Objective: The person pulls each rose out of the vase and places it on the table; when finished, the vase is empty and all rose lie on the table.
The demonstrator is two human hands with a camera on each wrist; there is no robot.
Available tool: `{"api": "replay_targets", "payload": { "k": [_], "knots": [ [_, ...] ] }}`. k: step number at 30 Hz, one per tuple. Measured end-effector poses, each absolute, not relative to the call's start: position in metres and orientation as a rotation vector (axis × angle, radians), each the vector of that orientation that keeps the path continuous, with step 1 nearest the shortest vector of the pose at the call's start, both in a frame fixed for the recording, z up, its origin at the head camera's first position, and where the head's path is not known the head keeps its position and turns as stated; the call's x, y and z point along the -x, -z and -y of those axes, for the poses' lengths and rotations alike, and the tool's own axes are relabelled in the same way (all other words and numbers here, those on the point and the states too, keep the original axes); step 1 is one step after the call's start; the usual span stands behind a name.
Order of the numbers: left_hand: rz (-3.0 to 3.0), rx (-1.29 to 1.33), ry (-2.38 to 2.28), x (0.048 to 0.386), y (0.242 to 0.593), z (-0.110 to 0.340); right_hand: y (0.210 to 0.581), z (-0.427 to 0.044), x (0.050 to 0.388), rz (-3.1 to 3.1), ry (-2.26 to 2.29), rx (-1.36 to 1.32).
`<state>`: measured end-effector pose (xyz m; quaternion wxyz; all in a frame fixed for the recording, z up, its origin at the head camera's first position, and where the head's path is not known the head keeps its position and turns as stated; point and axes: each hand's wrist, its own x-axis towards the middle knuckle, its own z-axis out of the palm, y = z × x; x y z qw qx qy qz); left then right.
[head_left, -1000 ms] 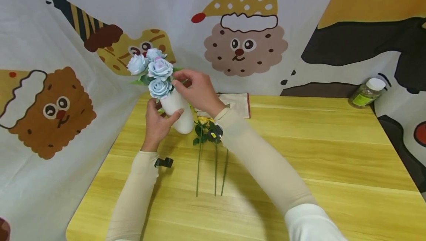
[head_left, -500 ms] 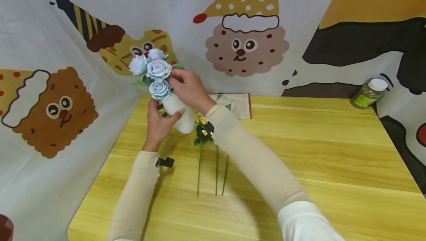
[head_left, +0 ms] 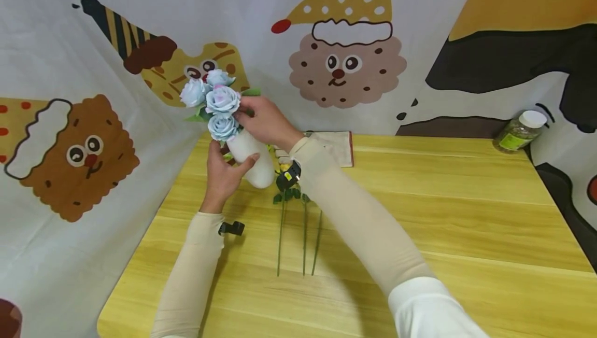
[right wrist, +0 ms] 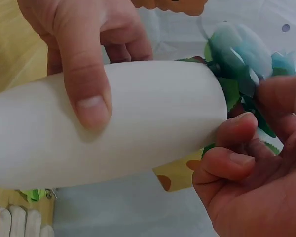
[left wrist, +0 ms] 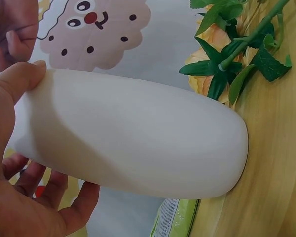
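A wood-grain worktop [head_left: 420, 213] stands against pale sheeting [head_left: 261, 6] printed with cartoon faces [head_left: 345, 71]. Towards its far left the left hand [head_left: 224, 177] grips a tilted white vase [head_left: 256, 164] holding blue roses [head_left: 223, 99]; the right hand's [head_left: 270, 120] fingers curl at the blooms, whether pinching one I cannot tell. Yellow roses [left wrist: 219, 64] lie beside the vase. At far right, a jar [head_left: 520, 131] has a green label [head_left: 512, 142]; a green packet [left wrist: 180, 217] bears print, both too small to read

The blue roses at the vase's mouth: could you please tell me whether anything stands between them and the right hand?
Nothing visible does: the right hand is close beside the blue roses at the mouth of the white vase. The left hand grips the vase's side, out of that gap.
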<state>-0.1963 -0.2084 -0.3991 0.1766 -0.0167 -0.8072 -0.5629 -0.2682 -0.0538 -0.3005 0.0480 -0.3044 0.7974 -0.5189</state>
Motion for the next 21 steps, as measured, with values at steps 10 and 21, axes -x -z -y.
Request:
{"api": "replay_targets", "payload": {
  "k": [10, 21],
  "knots": [
    [2.287, 0.060, 1.584, 0.212, 0.423, 0.222, 0.299, 0.048, 0.266, -2.344, 1.752, 0.832],
    [2.278, 0.091, 1.561, 0.213, 0.426, 0.224, 0.297, 0.033, 0.260, -2.242, 2.116, 0.750]
  ]
}}
